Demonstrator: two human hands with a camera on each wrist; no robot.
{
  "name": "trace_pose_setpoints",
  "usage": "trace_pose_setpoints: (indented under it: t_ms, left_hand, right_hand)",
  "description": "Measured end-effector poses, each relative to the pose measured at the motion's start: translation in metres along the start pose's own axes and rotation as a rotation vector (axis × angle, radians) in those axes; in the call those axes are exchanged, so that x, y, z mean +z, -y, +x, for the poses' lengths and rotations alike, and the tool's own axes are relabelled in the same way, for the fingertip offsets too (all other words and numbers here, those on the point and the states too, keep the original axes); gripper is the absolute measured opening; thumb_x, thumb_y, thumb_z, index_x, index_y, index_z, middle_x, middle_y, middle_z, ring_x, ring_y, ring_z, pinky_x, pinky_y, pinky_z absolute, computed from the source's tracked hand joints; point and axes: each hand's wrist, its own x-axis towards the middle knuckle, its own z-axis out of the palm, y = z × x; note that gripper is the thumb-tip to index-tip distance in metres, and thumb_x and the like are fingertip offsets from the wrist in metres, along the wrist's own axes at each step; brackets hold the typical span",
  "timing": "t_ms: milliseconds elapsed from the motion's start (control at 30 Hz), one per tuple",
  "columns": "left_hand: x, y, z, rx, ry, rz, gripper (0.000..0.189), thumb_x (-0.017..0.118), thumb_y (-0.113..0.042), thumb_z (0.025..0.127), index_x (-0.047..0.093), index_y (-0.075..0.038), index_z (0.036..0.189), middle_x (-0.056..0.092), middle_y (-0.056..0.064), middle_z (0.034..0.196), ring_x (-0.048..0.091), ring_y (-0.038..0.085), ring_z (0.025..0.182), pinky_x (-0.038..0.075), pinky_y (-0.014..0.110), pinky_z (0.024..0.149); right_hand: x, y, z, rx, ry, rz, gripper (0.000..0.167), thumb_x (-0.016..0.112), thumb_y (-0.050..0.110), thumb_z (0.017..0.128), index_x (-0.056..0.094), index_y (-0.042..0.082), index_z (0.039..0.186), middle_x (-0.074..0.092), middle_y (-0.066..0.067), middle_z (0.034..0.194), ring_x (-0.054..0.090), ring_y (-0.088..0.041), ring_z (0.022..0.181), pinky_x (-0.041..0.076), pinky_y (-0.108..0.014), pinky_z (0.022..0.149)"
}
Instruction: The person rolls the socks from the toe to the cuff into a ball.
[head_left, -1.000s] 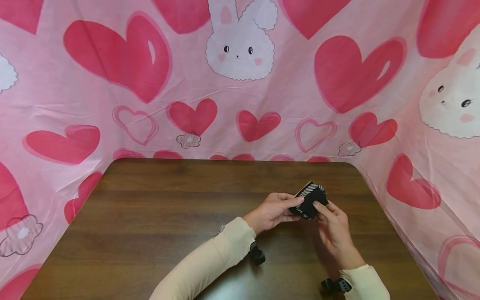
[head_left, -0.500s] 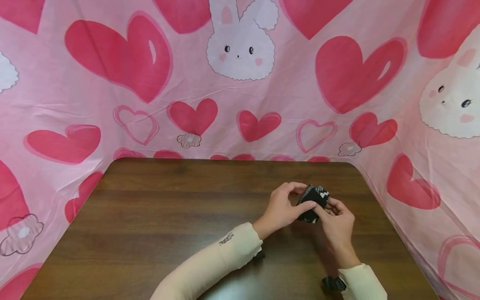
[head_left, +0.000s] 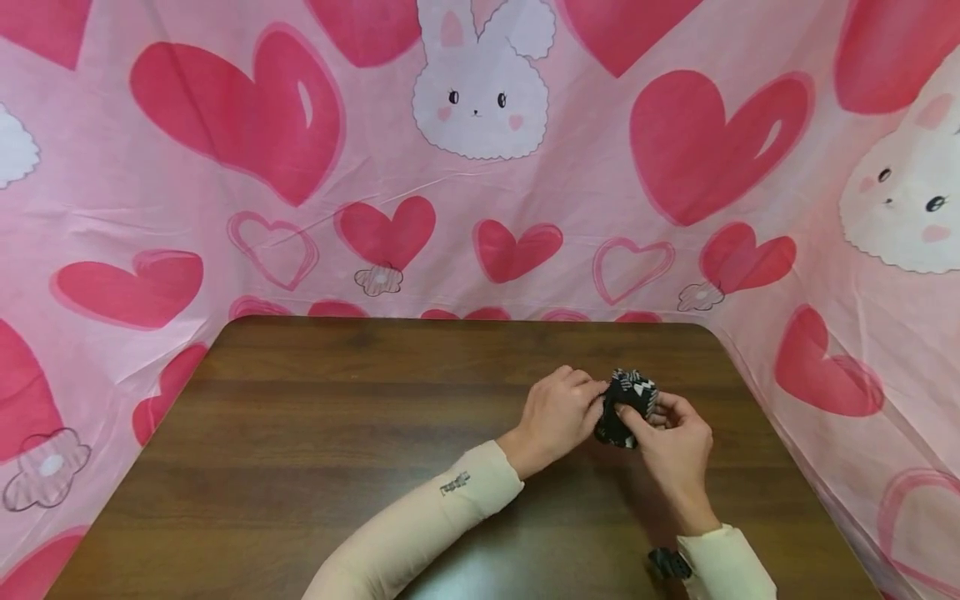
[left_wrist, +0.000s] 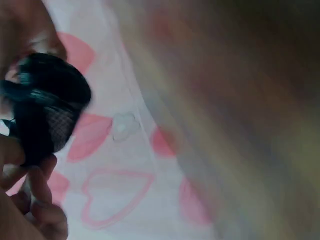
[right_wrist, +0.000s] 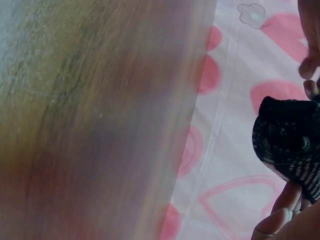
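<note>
A small folded bundle of black knit with white patterning, which looks like rolled socks (head_left: 632, 388), is held up over the right half of the table. At its left edge the left hand (head_left: 551, 418) pinches the fabric with bent fingertips. The right hand (head_left: 677, 450) grips the other side, its thumb across the front and its fingers behind. In the left wrist view the socks (left_wrist: 55, 102) appear dark and blurred, with fingers above and below. From the right wrist, a rounded, open-looking fold of the socks (right_wrist: 285, 132) shows, with striped knit below.
The brown wooden table (head_left: 300, 450) spreads below both hands. Pink cloth (head_left: 525, 192) printed with hearts and rabbits hangs behind and along both sides. A dark strapped device (head_left: 667, 564) sits at the right wrist.
The left hand has turned over, from thumb on the front to knuckles up, and now pinches the left edge. The socks have turned and their folds differ. The right hand keeps its grip.
</note>
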Motion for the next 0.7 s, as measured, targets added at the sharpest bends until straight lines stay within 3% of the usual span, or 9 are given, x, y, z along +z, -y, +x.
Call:
trace_pose_setpoints:
  t_ms: [67,200,300,367,433,500,600,700]
  left_hand:
    - [-0.001,-0.001,0.002,-0.153,0.048,-0.279,0.013,0.070,-0.018,0.095,0.079,-0.014,0.104,0.073,-0.005,0.092,0.061,0.006,0.074,0.049,0.018,0.063]
    - [-0.001,-0.002,0.007,-0.532,0.111,-0.865,0.010,0.068,-0.009,0.096,0.078,-0.010,0.098,0.072,-0.006,0.085,0.056,0.004,0.063,0.046,0.019,0.055]
    - [-0.002,-0.001,0.009,-0.738,0.185,-1.118,0.009,0.069,-0.006,0.095,0.078,-0.008,0.096,0.071,-0.004,0.080,0.044,0.007,0.051,0.036,0.023,0.046]
    - [-0.004,0.001,0.010,-0.792,0.242,-1.195,0.008,0.070,-0.006,0.094,0.078,-0.007,0.097,0.071,-0.001,0.077,0.038,0.008,0.047,0.031,0.023,0.043]
    - [-0.004,0.003,0.010,-0.784,0.280,-1.201,0.007,0.071,-0.009,0.094,0.077,-0.008,0.096,0.071,0.001,0.076,0.039,0.010,0.047,0.035,0.024,0.043]
    - [-0.003,0.005,0.009,-0.702,0.285,-1.166,0.006,0.070,-0.010,0.095,0.076,-0.009,0.096,0.071,0.001,0.076,0.048,0.010,0.052,0.041,0.024,0.047]
    - [-0.002,0.007,0.009,-0.542,0.243,-1.021,0.005,0.070,-0.013,0.096,0.074,-0.015,0.097,0.071,-0.005,0.081,0.059,0.008,0.068,0.050,0.024,0.058]
    - [-0.006,0.007,0.012,-0.419,0.196,-0.843,0.005,0.069,-0.016,0.097,0.073,-0.020,0.098,0.070,-0.012,0.087,0.060,0.005,0.070,0.050,0.022,0.059]
  right_hand:
    - [0.000,0.000,0.000,-0.036,-0.005,-0.031,0.032,0.088,0.015,0.077,0.070,0.000,0.099,0.067,-0.006,0.078,0.058,-0.009,0.064,0.046,-0.014,0.054]
    - [-0.002,0.000,0.001,-0.080,-0.009,-0.101,0.030,0.086,0.016,0.077,0.071,0.001,0.099,0.067,-0.008,0.078,0.056,-0.011,0.064,0.043,-0.015,0.054]
    - [-0.005,0.000,0.001,-0.072,0.000,-0.150,0.028,0.085,0.017,0.078,0.072,0.002,0.097,0.067,-0.009,0.077,0.056,-0.013,0.065,0.043,-0.016,0.054]
    - [-0.007,0.001,0.001,-0.066,0.014,-0.176,0.026,0.084,0.018,0.079,0.073,0.002,0.096,0.068,-0.009,0.077,0.057,-0.014,0.066,0.043,-0.016,0.054]
    - [-0.009,0.002,0.001,-0.067,0.035,-0.190,0.025,0.083,0.018,0.080,0.073,0.002,0.096,0.069,-0.009,0.078,0.058,-0.016,0.067,0.044,-0.016,0.054]
    - [-0.010,0.003,0.002,-0.085,0.072,-0.208,0.023,0.082,0.018,0.080,0.074,0.002,0.095,0.069,-0.009,0.078,0.059,-0.018,0.067,0.046,-0.018,0.054]
    - [-0.012,0.007,0.003,-0.138,0.154,-0.247,0.021,0.082,0.016,0.079,0.074,0.002,0.094,0.070,-0.008,0.077,0.059,-0.019,0.066,0.046,-0.022,0.053]
    - [-0.014,0.011,0.003,-0.213,0.267,-0.267,0.019,0.082,0.012,0.077,0.075,0.004,0.093,0.069,-0.005,0.074,0.058,-0.016,0.061,0.047,-0.026,0.052]
